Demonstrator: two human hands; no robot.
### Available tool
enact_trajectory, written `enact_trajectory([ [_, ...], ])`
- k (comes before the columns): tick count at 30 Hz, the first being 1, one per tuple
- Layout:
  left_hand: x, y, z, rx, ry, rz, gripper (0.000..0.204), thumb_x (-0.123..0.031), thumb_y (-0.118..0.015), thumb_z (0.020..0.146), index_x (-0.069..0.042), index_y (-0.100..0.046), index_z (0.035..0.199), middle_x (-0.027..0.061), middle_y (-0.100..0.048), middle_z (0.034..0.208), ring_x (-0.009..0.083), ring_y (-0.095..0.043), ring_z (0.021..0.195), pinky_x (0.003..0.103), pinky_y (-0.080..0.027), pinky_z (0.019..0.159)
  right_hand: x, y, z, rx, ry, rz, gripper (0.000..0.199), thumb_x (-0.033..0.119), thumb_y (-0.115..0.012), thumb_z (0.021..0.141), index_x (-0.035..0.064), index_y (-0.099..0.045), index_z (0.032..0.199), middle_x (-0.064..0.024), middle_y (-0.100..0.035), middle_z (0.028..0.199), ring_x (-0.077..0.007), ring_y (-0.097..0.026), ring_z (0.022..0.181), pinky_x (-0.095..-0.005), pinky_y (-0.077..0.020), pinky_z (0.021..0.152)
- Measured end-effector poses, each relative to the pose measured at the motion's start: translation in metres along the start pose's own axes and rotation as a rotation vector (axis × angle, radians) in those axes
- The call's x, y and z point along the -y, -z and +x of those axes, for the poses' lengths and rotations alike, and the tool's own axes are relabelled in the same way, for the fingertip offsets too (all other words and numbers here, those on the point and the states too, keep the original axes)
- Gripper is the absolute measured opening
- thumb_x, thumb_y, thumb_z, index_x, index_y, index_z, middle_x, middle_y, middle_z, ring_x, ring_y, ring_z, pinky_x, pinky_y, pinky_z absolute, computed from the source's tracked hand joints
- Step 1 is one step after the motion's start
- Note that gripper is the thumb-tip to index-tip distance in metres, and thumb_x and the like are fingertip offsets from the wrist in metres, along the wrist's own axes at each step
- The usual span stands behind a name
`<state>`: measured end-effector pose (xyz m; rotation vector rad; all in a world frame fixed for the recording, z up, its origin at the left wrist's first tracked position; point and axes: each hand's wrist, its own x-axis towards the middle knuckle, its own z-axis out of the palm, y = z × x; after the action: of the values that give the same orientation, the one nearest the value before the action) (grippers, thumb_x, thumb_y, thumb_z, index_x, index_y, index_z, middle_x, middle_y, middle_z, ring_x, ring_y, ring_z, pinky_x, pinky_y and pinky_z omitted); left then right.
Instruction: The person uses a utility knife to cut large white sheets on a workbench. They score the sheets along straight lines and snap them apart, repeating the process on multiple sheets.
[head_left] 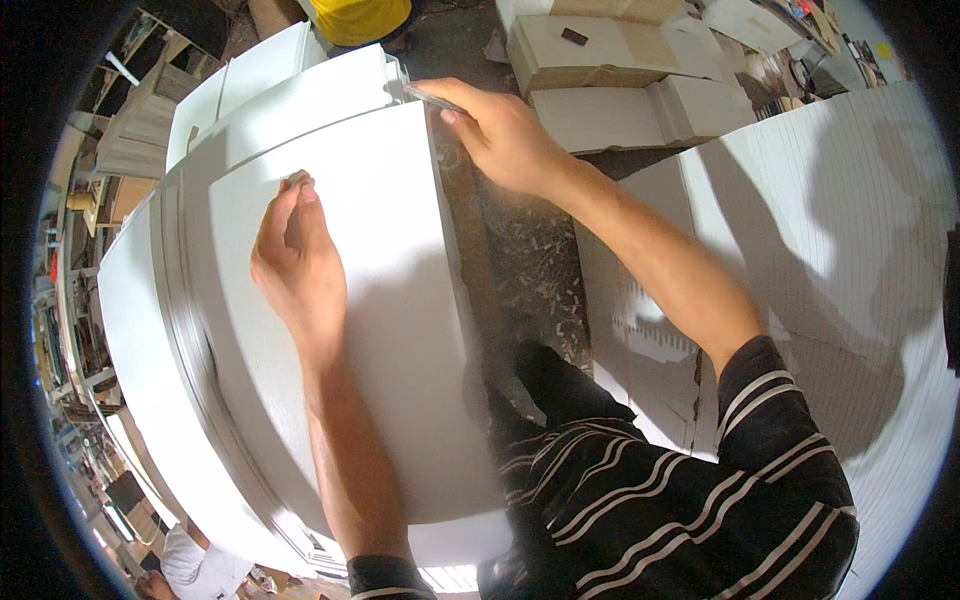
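Observation:
A large white sheet (390, 190) lies on top of a stack of white sheets in front of me. My left hand (305, 255) is over its middle, fingers curled and tips pinched together; whether something small is between them I cannot make out. At the far right corner of the stack, my right hand (500, 135) is closed around a thin grey tool (433, 98), narrow like a blade or a pen. Its tip points left, toward the sheet edges (392, 78) at that corner.
More white stacks (600, 115) stand at the far right, a small dark block (574, 36) on one. Ribbed white sheets (840, 250) are on my right. Scraps litter the floor (540, 270). One person in yellow (360, 18) is beyond; another in white (205, 565) is lower left.

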<state>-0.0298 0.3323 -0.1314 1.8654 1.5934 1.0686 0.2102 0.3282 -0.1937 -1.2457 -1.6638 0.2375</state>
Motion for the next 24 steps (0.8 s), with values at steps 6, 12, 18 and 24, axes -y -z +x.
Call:
enact_trajectory([
  [6, 0.003, 0.003, 0.002, -0.008, 0.026, 0.072, 0.033, -0.024, -0.061, 0.102, 0.002, -0.075, 0.117, 0.0175, -0.074, 0.123, 0.0299, -0.07, 0.118, 0.039, -0.052, 0.105, 0.003, 0.001, 0.009, 0.118, -0.091, -0.037, 0.037, 0.005, -0.06, 0.099, 0.0162, -0.065, 0.134, -0.0171, -0.073, 0.094, -0.0334, -0.072, 0.078, -0.0452, -0.0554, 0.066],
  [12, 0.005, 0.004, 0.001, -0.019, -0.069, 0.072, 0.034, -0.027, -0.06, 0.103, -0.002, -0.076, 0.117, 0.0161, -0.076, 0.119, 0.0299, -0.071, 0.114, 0.04, -0.053, 0.101, 0.013, 0.008, 0.012, 0.215, -0.136, -0.094, 0.039, 0.0, -0.056, 0.101, 0.0094, -0.063, 0.139, -0.0149, -0.074, 0.12, -0.0307, -0.073, 0.093, -0.0415, -0.0568, 0.081],
  [18, 0.008, 0.003, 0.003, -0.025, -0.071, 0.099, 0.036, -0.03, -0.06, 0.102, -0.002, -0.077, 0.117, 0.0163, -0.076, 0.118, 0.0305, -0.071, 0.113, 0.041, -0.053, 0.1, 0.027, 0.006, -0.011, 0.204, 0.005, -0.135, 0.045, 0.001, -0.06, 0.094, 0.0178, -0.067, 0.136, -0.0139, -0.075, 0.094, -0.0299, -0.074, 0.077, -0.0427, -0.0624, 0.071],
  [24, 0.01, 0.001, 0.005, -0.032, -0.068, 0.073, 0.036, -0.03, -0.06, 0.101, -0.003, -0.077, 0.118, 0.0159, -0.076, 0.118, 0.0307, -0.071, 0.114, 0.042, -0.054, 0.1, 0.103, 0.014, -0.109, 0.312, 0.12, -0.127, 0.051, 0.004, -0.059, 0.095, 0.0255, -0.064, 0.141, -0.0068, -0.075, 0.101, -0.0233, -0.071, 0.081, -0.04, -0.0604, 0.068],
])
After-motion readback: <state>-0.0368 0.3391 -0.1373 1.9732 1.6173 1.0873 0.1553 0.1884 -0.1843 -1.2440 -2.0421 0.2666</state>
